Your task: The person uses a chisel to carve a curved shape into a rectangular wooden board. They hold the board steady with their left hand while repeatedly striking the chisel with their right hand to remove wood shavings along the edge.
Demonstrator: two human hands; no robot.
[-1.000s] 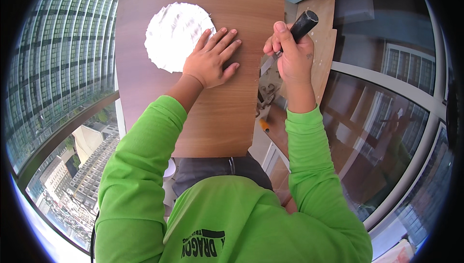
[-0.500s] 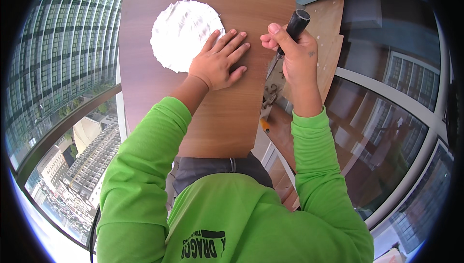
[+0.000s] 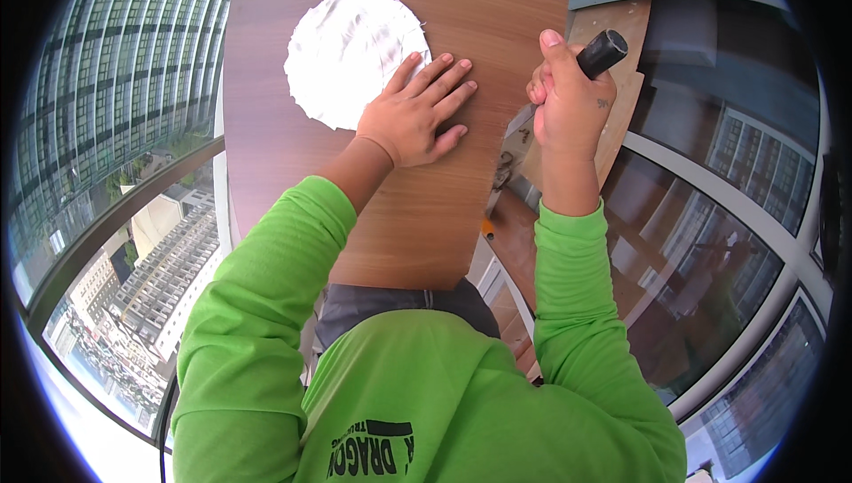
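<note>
The board [image 3: 426, 208] lies under spread left fingers [image 3: 447, 82], the tool [image 3: 603, 54] inside curled right fingers [image 3: 538, 87].

One head-worn fisheye view, wide and upright, looks steeply down on the board [image 3: 435, 204] from fairly close above

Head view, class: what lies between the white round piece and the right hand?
The left hand's fingers, then a bare stretch of brown board, in the head view.
</note>
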